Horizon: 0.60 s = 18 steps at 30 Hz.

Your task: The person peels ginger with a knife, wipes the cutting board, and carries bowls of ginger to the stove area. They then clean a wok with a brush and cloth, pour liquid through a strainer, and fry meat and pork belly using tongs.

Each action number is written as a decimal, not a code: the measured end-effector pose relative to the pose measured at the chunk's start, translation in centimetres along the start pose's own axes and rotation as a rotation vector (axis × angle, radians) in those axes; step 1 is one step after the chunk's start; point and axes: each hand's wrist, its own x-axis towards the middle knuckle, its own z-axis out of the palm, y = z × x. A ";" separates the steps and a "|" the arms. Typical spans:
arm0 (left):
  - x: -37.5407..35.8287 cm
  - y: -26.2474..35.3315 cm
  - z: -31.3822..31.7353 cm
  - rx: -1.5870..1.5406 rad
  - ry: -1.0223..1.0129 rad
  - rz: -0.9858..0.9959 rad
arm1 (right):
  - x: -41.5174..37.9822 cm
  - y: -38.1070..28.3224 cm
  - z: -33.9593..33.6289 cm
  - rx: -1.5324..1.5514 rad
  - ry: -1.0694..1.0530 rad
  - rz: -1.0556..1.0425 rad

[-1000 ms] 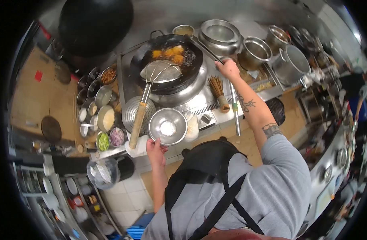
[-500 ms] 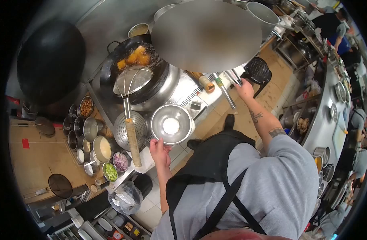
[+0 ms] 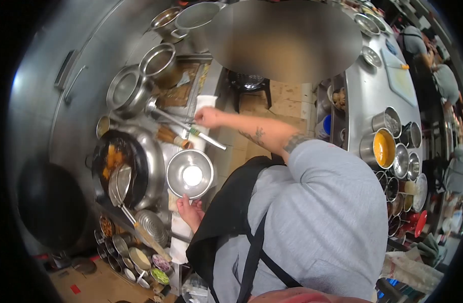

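My left hand (image 3: 190, 212) pinches the near rim of a shiny metal mixing bowl (image 3: 172, 178), which has a bright white patch in its bottom. Stretched across the counter, my right hand (image 3: 206, 117) is closed on a thin metal utensil (image 3: 187, 121), whose kind I cannot tell. Just beside it lie a ladle (image 3: 211, 140) with a green band on its handle and a bamboo brush (image 3: 173, 137). Left of the bowl, orange-golden pieces (image 3: 112, 157) fry in a black wok (image 3: 135, 177). A wire strainer (image 3: 121, 183) with a wrapped handle rests across the wok's rim.
A perforated skimmer (image 3: 151, 227) sits by the wok. Several small containers stand at lower left, among them chopped green vegetables (image 3: 160, 275) and purple onion (image 3: 161, 262). Metal pots (image 3: 158, 59) stand at the back. Across the aisle runs a steel counter (image 3: 362, 91); people work beyond it.
My view has swung to the right, so the wok and bowl appear further left. My right arm now reaches over the counter by the ladle handle. My left hand stays at the bowl's rim.
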 end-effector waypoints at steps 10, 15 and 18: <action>1.6 -6.7 19.4 0.119 -0.371 -0.129 | -19.6 2.1 -14.6 0.905 -0.173 0.513; -0.3 -8.9 29.3 0.201 -0.732 -0.238 | -24.4 8.3 -19.1 1.114 0.410 0.494; -2.0 -9.9 33.0 0.244 -0.840 -0.295 | -27.4 12.0 -22.6 1.157 0.930 0.463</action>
